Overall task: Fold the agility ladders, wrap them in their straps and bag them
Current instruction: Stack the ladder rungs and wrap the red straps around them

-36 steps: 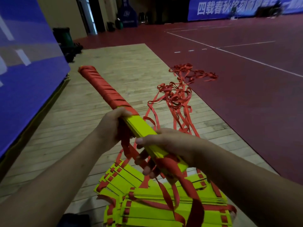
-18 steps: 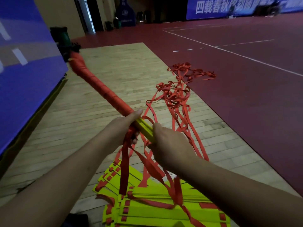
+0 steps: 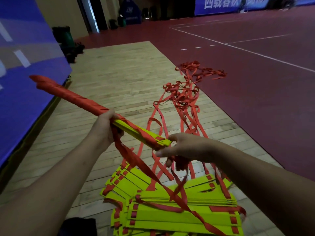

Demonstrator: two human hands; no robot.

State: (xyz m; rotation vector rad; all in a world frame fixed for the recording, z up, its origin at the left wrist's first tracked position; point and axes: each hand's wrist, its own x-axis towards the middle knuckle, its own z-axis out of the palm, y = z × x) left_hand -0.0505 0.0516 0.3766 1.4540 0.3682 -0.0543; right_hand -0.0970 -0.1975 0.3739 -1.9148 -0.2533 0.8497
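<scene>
One ladder bundle [image 3: 81,97], Chinese-lettered banner [image 3: 230,5]

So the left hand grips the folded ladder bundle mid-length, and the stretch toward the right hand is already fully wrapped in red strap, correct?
Wrong end. In the head view the red strap covers the ladder bundle beyond the left hand, at its far end; toward the right hand it is mostly bare yellow. The left hand's grip is right.
</scene>
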